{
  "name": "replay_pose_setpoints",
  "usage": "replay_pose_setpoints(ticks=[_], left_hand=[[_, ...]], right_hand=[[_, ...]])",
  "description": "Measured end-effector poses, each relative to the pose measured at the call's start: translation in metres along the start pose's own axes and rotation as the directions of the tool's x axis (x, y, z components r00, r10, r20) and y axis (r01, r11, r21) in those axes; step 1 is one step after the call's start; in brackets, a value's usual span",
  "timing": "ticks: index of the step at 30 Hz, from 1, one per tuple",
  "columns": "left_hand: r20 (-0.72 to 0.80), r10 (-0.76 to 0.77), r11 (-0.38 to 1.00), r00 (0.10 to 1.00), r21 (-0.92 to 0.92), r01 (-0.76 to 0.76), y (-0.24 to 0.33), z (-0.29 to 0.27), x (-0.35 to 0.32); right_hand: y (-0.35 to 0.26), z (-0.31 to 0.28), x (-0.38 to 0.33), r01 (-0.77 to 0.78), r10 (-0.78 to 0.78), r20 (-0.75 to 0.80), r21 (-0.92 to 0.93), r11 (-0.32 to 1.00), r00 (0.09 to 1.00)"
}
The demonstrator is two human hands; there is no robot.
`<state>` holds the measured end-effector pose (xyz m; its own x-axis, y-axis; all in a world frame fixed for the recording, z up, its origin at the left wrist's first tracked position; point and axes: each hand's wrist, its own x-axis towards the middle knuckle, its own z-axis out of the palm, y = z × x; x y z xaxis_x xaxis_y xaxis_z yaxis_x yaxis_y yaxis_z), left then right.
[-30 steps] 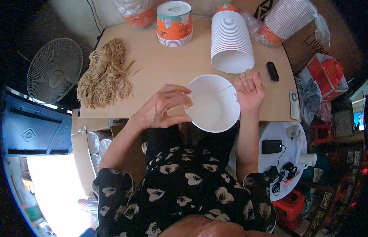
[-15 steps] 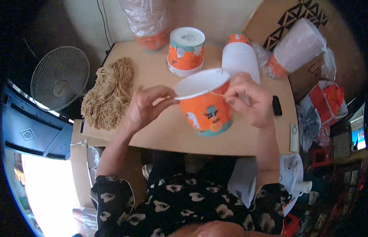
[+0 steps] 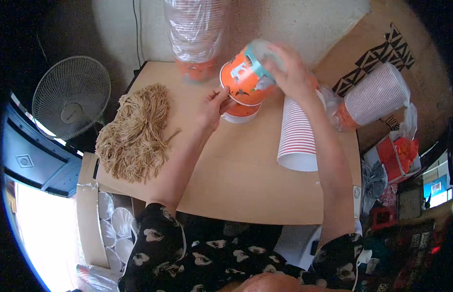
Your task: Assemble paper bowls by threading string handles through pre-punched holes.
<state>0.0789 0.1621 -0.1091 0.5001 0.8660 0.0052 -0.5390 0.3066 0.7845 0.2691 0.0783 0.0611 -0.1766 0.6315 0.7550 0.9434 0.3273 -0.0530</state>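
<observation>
An orange paper bucket [image 3: 243, 75] with a teal band and printed figures is held tilted, its base up and to the right. My right hand [image 3: 290, 73], partly blurred, grips it around the base end. With fingers pinched, my left hand [image 3: 214, 108] holds the rim at its lower left. Under it another orange paper bucket [image 3: 242, 111] stands upside down on the table, mostly hidden. The held bucket overlaps its top in view; I cannot tell how far it is slipped over. A bundle of tan twine cords [image 3: 136, 134] lies left of my left hand.
A lying stack of white cups or buckets [image 3: 298, 141] is beside my right forearm. Plastic-wrapped bucket stacks stand at the back [image 3: 194, 29] and lean at the right [image 3: 375, 92] against a cardboard sheet [image 3: 328, 58]. A fan [image 3: 73, 100] is left of the table [image 3: 226, 190].
The bucket has gone from upright in front of me to upside down over the standing bucket at the back. Both hands moved away with it, and the view shifted.
</observation>
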Motion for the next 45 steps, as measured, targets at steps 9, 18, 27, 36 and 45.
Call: replay_pose_setpoints(ticks=[9, 18, 27, 36, 45], left_hand=[[-0.196, -0.032, 0.979, 0.98, 0.191, 0.07, -0.019, -0.037, -0.019], [0.172, -0.17, 0.859, 0.97, 0.508, 0.061, -0.033, -0.027, -0.099], [0.254, -0.106, 0.641, 0.961, 0.756, -0.129, -0.048, -0.005, -0.112], [0.352, 0.239, 0.676, 0.905, 0.609, -0.416, -0.098, 0.067, -0.157], [0.205, 0.398, 0.603, 0.894, 0.675, -0.424, -0.142, 0.101, -0.153]], right_hand=[[-0.024, 0.057, -0.048, -0.071, 0.116, 0.199, -0.22, 0.973, 0.973], [0.011, 0.062, -0.046, -0.185, 0.15, 0.382, 0.056, 0.981, 0.912], [-0.038, 0.065, -0.086, -0.166, 0.244, 0.099, -0.487, 0.857, 0.965], [-0.117, -0.012, -0.306, -0.637, 0.753, -0.274, 0.408, 0.654, 0.598], [-0.044, -0.041, -0.338, -0.715, 0.803, -0.487, 0.419, 0.56, 0.344]])
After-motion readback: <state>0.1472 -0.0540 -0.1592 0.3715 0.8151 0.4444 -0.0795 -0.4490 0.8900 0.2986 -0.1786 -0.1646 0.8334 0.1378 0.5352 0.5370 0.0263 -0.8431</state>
